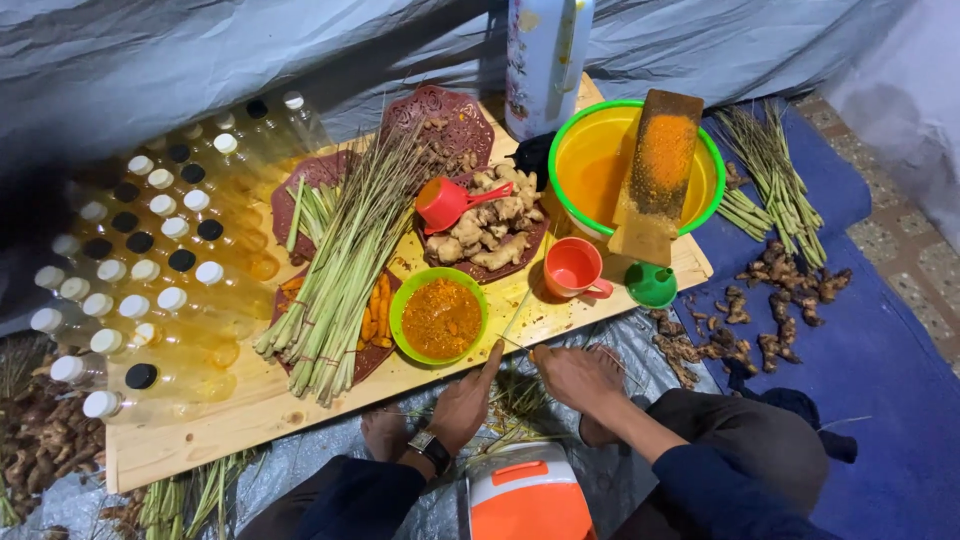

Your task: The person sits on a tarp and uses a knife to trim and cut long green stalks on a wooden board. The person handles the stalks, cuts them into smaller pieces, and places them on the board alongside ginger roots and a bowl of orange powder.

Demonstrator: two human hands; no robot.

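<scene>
My left hand [462, 405] and right hand [580, 378] each pinch an end of a thin lemongrass stalk [516, 345], fingers narrow around it, at the wooden board's [250, 410] six o'clock edge. At twelve o'clock from my left hand sits one green bowl of orange paste [441, 318]; a slip could knock it over. I judge the stalk could snap or spring loose. I count one red scoop [445, 203], one pink cup [573, 268], one yellow basin [598, 160] and one lemongrass bundle [340, 260] at ten o'clock.
</scene>
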